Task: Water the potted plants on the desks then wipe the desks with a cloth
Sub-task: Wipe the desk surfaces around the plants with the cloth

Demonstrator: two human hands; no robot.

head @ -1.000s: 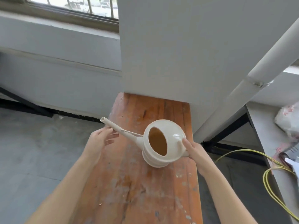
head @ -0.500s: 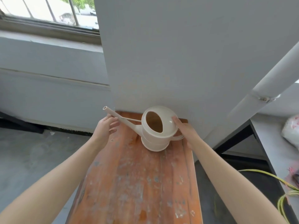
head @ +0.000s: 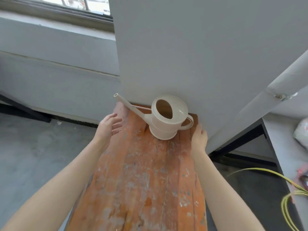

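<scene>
A cream watering can [head: 166,125] stands upright at the far end of a worn orange wooden bench [head: 143,180], close to the grey pillar. Its long spout points up and to the left, its loop handle to the right. My left hand [head: 109,125] hovers below the spout with fingers spread, touching nothing. My right hand [head: 199,136] is at the bench's right edge just below the handle, fingers relaxed, apart from the can. No potted plant or cloth is in view.
A grey pillar [head: 200,55] rises right behind the can. A white pipe [head: 266,92] slants down on the right. Yellow cable [head: 290,197] coils on the floor at lower right beside a grey desk [head: 283,147]. A barred window [head: 75,4] lies at upper left.
The can has been set down at the bench's far end. My right hand let go of its handle and drew back to the right; my left hand dropped away from the spout.
</scene>
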